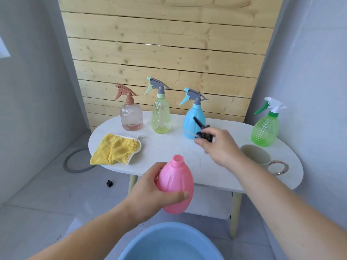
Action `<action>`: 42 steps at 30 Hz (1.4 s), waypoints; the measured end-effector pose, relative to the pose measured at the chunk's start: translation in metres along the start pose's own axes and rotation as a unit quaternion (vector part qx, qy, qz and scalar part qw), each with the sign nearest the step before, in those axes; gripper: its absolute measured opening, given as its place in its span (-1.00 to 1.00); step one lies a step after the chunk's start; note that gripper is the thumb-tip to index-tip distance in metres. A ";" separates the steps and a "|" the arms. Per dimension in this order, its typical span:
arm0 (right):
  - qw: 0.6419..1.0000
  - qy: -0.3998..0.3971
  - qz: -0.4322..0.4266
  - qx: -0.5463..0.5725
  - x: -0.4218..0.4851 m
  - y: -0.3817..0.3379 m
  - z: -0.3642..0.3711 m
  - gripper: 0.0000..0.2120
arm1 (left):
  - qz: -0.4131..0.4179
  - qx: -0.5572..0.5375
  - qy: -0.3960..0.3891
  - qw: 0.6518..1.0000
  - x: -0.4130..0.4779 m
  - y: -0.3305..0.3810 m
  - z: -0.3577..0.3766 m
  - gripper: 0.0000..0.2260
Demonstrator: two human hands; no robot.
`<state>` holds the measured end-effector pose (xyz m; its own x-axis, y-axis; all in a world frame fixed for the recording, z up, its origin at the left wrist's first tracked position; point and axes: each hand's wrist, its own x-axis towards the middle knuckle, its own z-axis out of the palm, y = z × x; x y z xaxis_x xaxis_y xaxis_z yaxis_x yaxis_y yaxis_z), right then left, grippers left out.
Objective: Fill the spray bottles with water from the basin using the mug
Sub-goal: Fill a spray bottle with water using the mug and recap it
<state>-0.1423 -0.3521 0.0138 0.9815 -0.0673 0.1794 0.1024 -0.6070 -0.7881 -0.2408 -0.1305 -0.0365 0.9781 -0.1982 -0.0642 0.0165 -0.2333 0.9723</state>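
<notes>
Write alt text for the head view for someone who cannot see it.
A person's left hand holds an uncapped pink spray bottle by a blue basin, while the right hand holds a black spray head over a white table bearing four capped spray bottles, a yellow cloth and a mug.

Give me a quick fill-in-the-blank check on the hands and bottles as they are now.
1. The left hand grips the open-necked bottle, whose colour is ____.
2. The sprayer head pinched in the right hand is coloured ____.
3. On the table, ____ other bottles stand with sprayers attached.
4. The mug stands nearest the bottle coloured ____.

Missing words: pink; black; four; green.
</notes>
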 end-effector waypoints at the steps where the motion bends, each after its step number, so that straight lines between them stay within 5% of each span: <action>1: 0.999 0.019 -0.029 0.001 0.000 -0.011 -0.009 -0.76 | 0.005 0.006 0.005 1.000 0.003 0.004 -0.001 -0.33; 6: 0.991 0.043 -0.126 -0.005 -0.009 -0.049 -0.059 -0.77 | 0.022 0.031 0.044 0.998 0.021 0.017 -0.006 -0.29; 14: 0.987 0.058 -0.141 -0.059 -0.015 -0.058 -0.100 -0.69 | 0.034 0.047 0.093 0.994 0.053 0.026 -0.002 -0.39; 26: 0.978 0.112 -0.148 -0.099 -0.002 -0.047 -0.092 -0.68 | 0.019 0.020 0.079 0.996 0.088 0.020 0.012 -0.19; 42: 0.963 0.149 -0.179 -0.139 0.010 -0.041 -0.074 -0.63 | 0.020 0.018 0.075 0.997 0.114 0.015 0.025 -0.31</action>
<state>-0.1487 -0.3869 0.0914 0.7969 -0.0138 0.6040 0.3378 -0.8187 -0.4643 -0.1343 -0.1807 -0.0351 0.9978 -0.0646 0.0114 -0.0281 -0.2632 0.9643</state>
